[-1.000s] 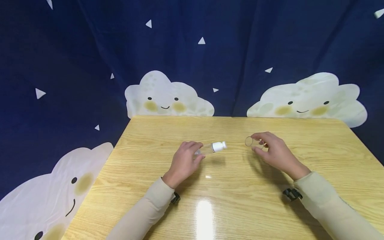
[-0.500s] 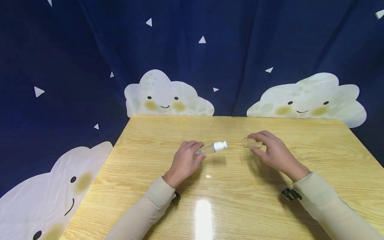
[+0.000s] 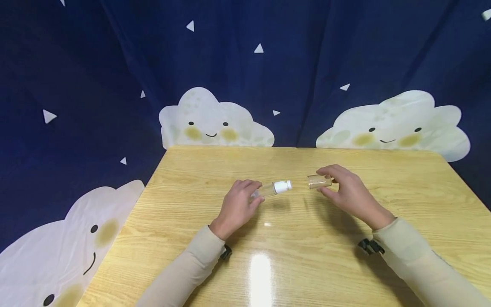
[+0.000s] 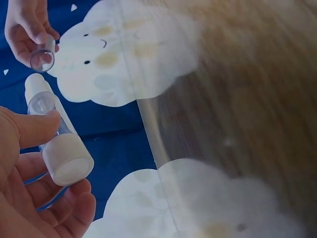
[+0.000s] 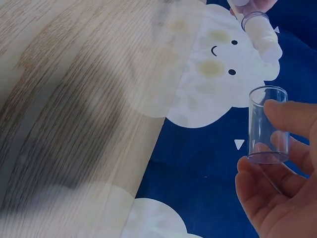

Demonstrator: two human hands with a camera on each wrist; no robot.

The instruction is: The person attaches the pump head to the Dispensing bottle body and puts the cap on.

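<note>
My left hand (image 3: 238,206) pinches a small clear pump bottle (image 3: 267,190) around its body, above the table. The bottle lies on its side in the air, its white pump top (image 3: 282,186) pointing right; in the left wrist view its white base (image 4: 68,159) faces the camera. My right hand (image 3: 350,192) holds a clear cylindrical cap (image 3: 319,181) between thumb and fingers. In the right wrist view the open rim of the cap (image 5: 268,124) faces the bottle's white pump top (image 5: 263,38). A short gap separates the cap from the pump top.
Both hands are over a light wood-grain table (image 3: 215,166). Behind its far edge hangs a dark blue curtain (image 3: 230,51) printed with white clouds (image 3: 215,121) and small triangles. A black strap (image 3: 371,246) shows at the right wrist.
My right hand has tilted the cap level and brought it slightly left, closer to the pump top. The left hand with the bottle has hardly moved.
</note>
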